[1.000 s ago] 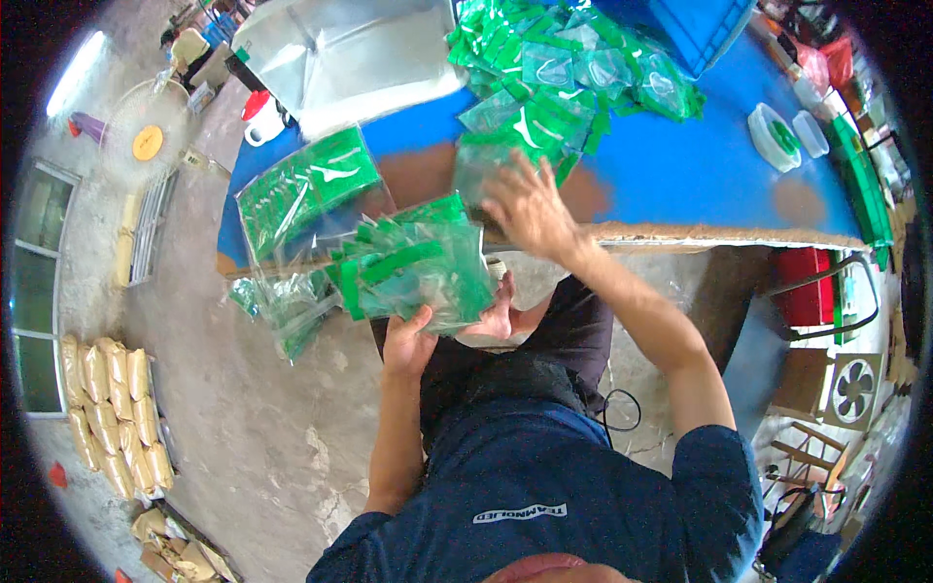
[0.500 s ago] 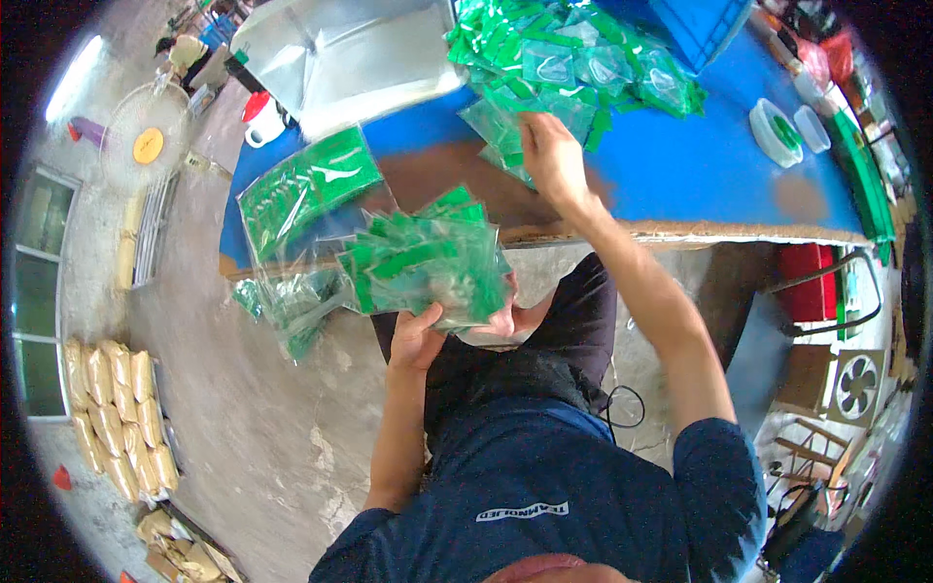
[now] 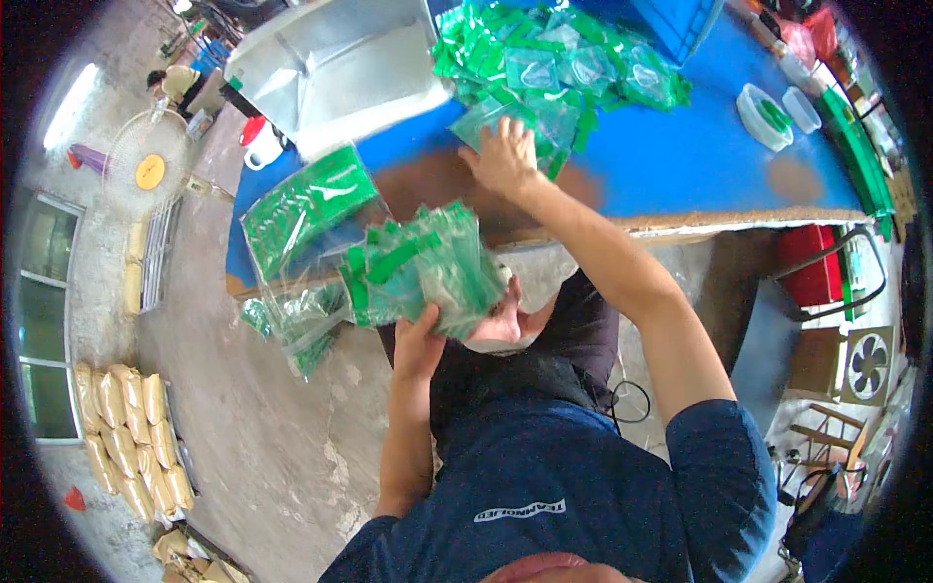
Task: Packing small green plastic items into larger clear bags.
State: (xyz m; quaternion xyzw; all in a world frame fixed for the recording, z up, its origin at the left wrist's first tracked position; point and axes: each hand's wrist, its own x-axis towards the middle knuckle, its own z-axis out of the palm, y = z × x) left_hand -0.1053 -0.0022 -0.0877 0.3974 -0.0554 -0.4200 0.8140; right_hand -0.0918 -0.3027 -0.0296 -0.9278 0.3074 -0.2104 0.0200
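- The left hand (image 3: 420, 342) grips a thick stack of green-and-clear plastic packets (image 3: 423, 264) from below, holding it just over the near edge of a blue table (image 3: 680, 165).
- The right hand (image 3: 502, 157) reaches out, fingers spread flat on a loose pile of the same packets (image 3: 554, 63) on the tabletop.
- A clear bag of green packets (image 3: 306, 209) lies to the left.
- A white mug (image 3: 260, 146) stands nearby.

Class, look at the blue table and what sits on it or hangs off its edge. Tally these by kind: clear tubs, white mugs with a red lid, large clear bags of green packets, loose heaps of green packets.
Clear tubs: 2
White mug with red lid: 1
Large clear bags of green packets: 1
Loose heaps of green packets: 1
Total: 5
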